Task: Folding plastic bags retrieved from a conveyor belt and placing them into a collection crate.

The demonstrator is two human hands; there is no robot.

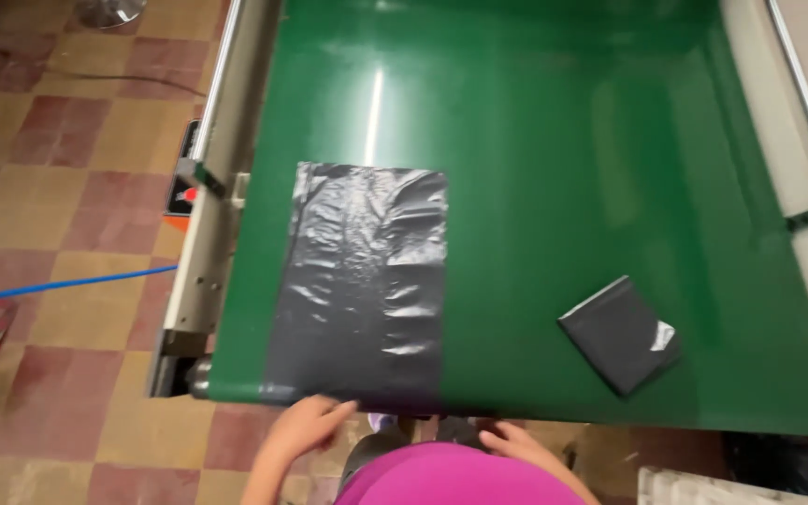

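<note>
Flat dark grey plastic bag (362, 281) lies on the green conveyor belt (554, 140), reaching its near edge. Left hand (306, 423) loosely open, fingertips touching the bag's edge. Right hand (514, 438) open below the belt edge, holding nothing.

A flat grey plastic bag (359, 281) lies spread on the green conveyor belt (554, 140), its near edge at the belt's front end. The left hand (306, 421) touches that edge of the bag, and the right hand (514, 438) rests just right of it, empty. A small folded grey packet (621, 334) lies well right of the bag.
</note>
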